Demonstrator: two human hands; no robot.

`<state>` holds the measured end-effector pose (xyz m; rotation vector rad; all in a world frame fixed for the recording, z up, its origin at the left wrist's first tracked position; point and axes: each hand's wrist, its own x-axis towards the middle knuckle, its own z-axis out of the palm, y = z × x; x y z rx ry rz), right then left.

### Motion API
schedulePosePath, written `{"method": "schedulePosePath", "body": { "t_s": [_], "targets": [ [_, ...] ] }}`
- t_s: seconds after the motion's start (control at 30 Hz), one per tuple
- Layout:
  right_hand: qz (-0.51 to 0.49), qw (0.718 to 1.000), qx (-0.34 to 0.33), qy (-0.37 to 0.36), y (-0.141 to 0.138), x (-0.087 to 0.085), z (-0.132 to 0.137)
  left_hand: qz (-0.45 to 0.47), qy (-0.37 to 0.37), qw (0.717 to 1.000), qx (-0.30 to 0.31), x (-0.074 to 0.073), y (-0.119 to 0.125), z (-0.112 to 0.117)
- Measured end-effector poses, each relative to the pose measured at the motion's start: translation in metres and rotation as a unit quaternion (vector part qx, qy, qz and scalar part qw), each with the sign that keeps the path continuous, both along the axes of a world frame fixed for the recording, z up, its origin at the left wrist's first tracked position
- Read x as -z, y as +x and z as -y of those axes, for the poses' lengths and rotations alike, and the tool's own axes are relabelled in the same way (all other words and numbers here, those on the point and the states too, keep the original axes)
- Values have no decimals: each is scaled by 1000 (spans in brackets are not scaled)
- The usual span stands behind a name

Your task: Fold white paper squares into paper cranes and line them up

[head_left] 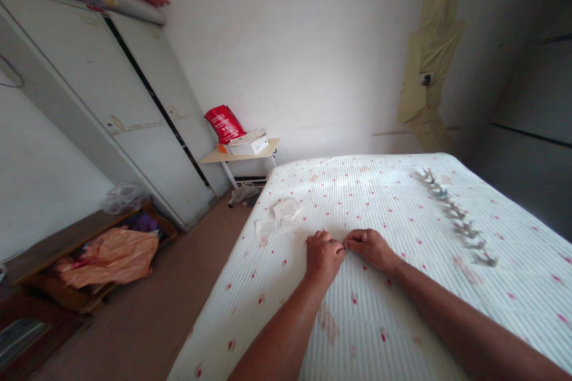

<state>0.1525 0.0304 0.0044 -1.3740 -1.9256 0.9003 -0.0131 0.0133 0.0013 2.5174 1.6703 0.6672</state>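
My left hand (324, 256) and my right hand (370, 249) rest side by side on a white ribbed mattress (268, 303) with small red dots, their fingertips almost meeting. Their curled fingers hide whatever may lie under them. Several small paper sheets (279, 217) lie just beyond my left hand. Farther right, a long line of small grey-brown pieces (456, 217) runs across the mattress, away from both hands.
A small table (239, 155) beyond the bed's far corner holds a red bag (224, 124) and a white box (249, 144). A pale wardrobe (120, 101) stands at the left, with an orange plastic bag (109, 256) low down beside a brown floor.
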Motion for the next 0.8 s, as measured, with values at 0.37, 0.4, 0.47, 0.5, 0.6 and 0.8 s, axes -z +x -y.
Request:
{"method": "schedulePosePath", "body": {
  "t_s": [0.37,0.4,0.47,0.5,0.6,0.8],
  "targets": [
    [18,999,30,33,-5,-1,7,2,3,1000,-1,0,1,0],
    [23,998,34,37,-6,-2,8,0,3,1000,-2,0,1,0],
    [35,998,41,45,-7,-3,9,-3,2,1000,-4,0,1,0],
    [43,997,44,49,-7,-3,9,-4,2,1000,-5,0,1,-1],
    [74,994,44,71,-9,-2,9,-9,3,1000,-7,1,0,-1],
    [137,983,41,115,-12,3,7,-13,-4,1000,-7,1,0,-2]
  ]
}}
